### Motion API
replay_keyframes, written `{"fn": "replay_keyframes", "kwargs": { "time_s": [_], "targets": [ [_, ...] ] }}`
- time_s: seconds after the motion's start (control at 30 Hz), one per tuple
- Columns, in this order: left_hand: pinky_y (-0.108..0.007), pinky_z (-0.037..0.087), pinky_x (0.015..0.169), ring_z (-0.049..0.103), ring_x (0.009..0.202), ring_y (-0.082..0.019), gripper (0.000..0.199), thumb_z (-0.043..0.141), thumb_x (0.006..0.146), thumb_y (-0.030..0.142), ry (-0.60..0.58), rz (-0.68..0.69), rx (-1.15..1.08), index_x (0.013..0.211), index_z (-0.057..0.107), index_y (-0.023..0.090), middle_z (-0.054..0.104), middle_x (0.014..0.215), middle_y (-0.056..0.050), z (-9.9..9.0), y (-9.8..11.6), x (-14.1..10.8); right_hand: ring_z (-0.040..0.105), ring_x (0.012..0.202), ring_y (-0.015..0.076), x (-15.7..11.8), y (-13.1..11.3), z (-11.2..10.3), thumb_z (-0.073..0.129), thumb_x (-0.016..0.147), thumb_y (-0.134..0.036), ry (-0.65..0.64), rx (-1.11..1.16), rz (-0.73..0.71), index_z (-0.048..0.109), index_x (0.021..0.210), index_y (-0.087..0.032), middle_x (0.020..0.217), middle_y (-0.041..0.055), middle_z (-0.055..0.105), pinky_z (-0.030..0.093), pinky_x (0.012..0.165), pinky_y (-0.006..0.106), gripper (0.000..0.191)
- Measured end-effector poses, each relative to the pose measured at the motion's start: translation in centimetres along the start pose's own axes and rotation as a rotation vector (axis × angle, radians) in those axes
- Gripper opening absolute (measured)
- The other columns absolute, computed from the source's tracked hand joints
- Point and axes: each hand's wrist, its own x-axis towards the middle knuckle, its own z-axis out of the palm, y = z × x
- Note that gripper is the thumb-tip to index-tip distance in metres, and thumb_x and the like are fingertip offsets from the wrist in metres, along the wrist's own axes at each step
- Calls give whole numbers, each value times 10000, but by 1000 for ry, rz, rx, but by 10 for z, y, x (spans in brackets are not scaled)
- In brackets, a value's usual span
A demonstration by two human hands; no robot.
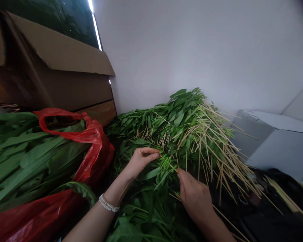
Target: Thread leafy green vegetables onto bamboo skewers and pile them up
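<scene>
Just left of the view's middle, my left hand (143, 159) is closed, thumb and finger pinched at the tip end of a thin wooden skewer. My right hand (193, 191) grips the same skewer (173, 167) from the right, its fingers partly hidden. Threaded between the two hands is a small bunch of green leafy stems (164, 165), its leaves hanging down. Behind them lies a large pile of leafy greens on skewers (181, 117), the bare sticks (217, 148) fanning out to the right. More loose leafy greens (131, 222) lie below my hands.
A red plastic bag (97, 151) full of long green leaves (27, 161) stands at the left, before an open cardboard box (73, 87). At the right are a white box (280, 148) and a bundle of bare skewers (288, 195). A white wall (192, 43) rises behind.
</scene>
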Motion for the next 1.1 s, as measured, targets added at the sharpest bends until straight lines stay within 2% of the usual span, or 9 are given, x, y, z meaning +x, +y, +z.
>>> {"fn": "replay_keyframes", "kwargs": {
  "time_s": [0.13,0.3,0.43,0.83,0.9,1.03,1.1],
  "targets": [
    [-246,489,719,644,679,-135,255,827,588,319,-19,-4,5,767,756,152,745,736,-33,3,-1,0,668,689,133,-1,0,1,306,942,-129,-1,8,4,591,1057,-135,816,47,676,451,570,209,308],
    [-248,488,735,645,707,-135,309,816,607,340,-45,-18,-38,847,748,157,744,782,-34,3,-2,0,661,664,126,1,0,1,318,936,-130,12,6,12,606,1036,-133,806,46,675,451,558,203,305],
    [-261,490,732,639,682,-141,272,814,607,350,-37,-26,-18,778,751,149,737,735,-34,2,-3,-1,653,643,121,2,-2,-1,315,926,-120,-2,-9,8,604,1045,-133,794,47,673,445,541,199,313],
    [-251,477,692,606,650,-130,291,799,624,383,-93,-31,14,762,732,136,702,699,-25,5,-5,-2,636,621,119,1,-2,-1,289,935,-124,7,6,12,601,1037,-130,780,49,668,436,559,201,329],
    [-253,481,719,623,706,-142,316,774,658,408,-138,1,6,819,724,141,709,769,-35,7,-3,-4,634,621,117,2,-3,-2,285,946,-131,13,4,3,603,1036,-129,759,41,659,425,555,207,331],
    [-289,483,835,642,923,-208,527,811,623,357,-353,53,36,1093,669,169,705,1010,-74,13,4,-13,607,574,109,5,-7,-6,290,975,-164,42,-17,-34,611,1034,-131,704,24,634,393,539,222,327],
    [-296,486,836,650,899,-215,468,811,627,325,-403,53,114,1042,695,143,718,963,-80,14,7,-15,591,550,102,7,-7,-8,297,988,-189,50,-28,-48,617,1030,-138,678,17,626,382,538,224,327]
  ]
}}
